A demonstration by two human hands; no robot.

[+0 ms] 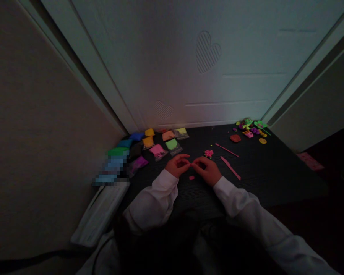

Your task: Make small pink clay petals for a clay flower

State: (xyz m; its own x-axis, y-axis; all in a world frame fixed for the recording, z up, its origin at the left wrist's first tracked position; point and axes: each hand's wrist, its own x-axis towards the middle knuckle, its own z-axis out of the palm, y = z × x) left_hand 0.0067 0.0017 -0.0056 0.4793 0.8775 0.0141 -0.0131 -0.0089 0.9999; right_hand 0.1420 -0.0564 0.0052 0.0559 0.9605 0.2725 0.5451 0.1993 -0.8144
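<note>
My left hand [178, 165] and my right hand [207, 170] meet at the fingertips low over the dark table. Both are closed in a pinch around a tiny bit of pink modelling clay [190, 164], mostly covered by the fingers. Just below them, a small flat pink clay piece [192, 178] lies on the tabletop. Beyond my right hand sits a cluster of little pink clay bits [208, 153], shaped like a flower. To its right are a thin pink modelling tool [227, 149] and a pink plastic clay knife [231, 168].
Several bags of coloured clay, among them a pink bag [158, 151] and a green bag [172, 146], line the left and back. A pile of small clay figures and tools [250, 127] occupies the back right corner. A white package [101, 214] lies at the left edge.
</note>
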